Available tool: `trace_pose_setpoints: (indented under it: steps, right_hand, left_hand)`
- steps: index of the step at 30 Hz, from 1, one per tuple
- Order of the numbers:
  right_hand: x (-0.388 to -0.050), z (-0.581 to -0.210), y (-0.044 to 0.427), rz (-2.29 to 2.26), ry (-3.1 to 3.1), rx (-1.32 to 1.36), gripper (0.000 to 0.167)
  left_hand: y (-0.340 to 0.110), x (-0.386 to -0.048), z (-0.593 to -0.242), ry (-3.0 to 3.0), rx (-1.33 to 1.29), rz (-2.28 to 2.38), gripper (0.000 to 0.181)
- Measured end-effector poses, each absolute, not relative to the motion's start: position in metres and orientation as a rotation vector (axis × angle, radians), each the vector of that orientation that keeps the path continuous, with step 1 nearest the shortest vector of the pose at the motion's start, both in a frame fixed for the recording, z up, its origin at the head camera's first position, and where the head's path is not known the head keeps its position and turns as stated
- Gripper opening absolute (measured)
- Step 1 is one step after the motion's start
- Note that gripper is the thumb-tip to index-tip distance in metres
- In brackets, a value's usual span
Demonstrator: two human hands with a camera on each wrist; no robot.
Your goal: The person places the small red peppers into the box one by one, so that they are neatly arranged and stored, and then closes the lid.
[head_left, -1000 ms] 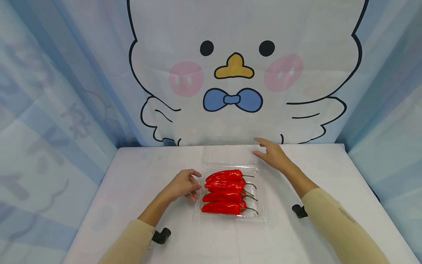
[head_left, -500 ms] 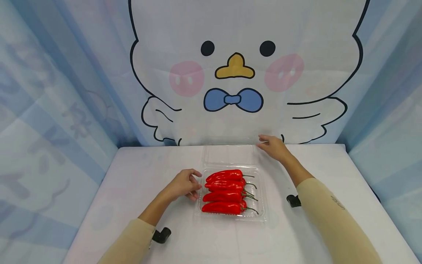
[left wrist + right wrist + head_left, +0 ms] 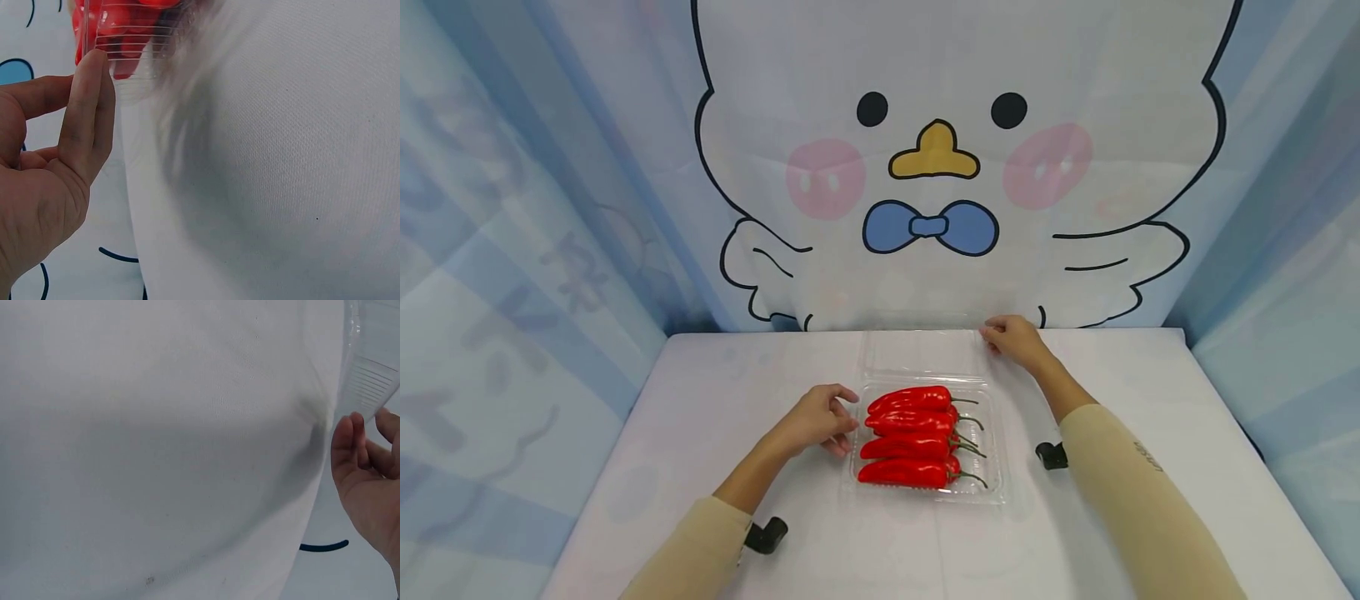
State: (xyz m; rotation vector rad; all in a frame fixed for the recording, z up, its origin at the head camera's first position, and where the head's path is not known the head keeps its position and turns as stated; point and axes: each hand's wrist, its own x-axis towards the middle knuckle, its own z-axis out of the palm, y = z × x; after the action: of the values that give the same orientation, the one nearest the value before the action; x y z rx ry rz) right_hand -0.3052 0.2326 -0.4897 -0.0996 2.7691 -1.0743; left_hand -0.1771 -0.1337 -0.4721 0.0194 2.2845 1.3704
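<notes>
A clear plastic box [image 3: 997, 487] lies on the table with several long red peppers [image 3: 906, 473] in a row, their green stems to the right. Its hinged clear lid [image 3: 921, 352] is folded back, away from the person. At the box's left side is my left hand [image 3: 817, 418], its fingers fairly straight. In the left wrist view the fingertips [image 3: 94, 62] touch the box's ridged wall. My right hand [image 3: 1015, 340] is at the lid's far right corner. The right wrist view shows thumb and fingers pinching the lid's corner [image 3: 374, 381].
A white cloth covers the table [image 3: 685, 467]. Right behind the lid, a backdrop [image 3: 925, 287] with a cartoon figure hangs at the table's far edge. Blue patterned curtains [image 3: 512, 333] stand on both sides. Dark camera mounts [image 3: 766, 536] sit at the wrists.
My right hand first drew slightly back to the right from the lid, then came down to its corner, with the fingers closing there. The left hand, box and peppers have stayed put.
</notes>
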Motion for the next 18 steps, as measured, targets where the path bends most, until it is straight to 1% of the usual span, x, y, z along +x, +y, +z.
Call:
trace_pose_setpoints:
  steps: [8, 18]
  right_hand:
    - [-0.3052, -0.489, 0.2295, -1.071, 2.773, -0.132, 0.041]
    - [-0.3049, -0.4831, 0.2281, -1.117, 2.765, -0.115, 0.04]
  left_hand:
    - [-0.1346, -0.1763, -0.4724, 2.278, 0.036, 1.386, 0.041]
    - [-0.1341, -0.1763, -0.4718, 2.281, 0.023, 1.378, 0.043]
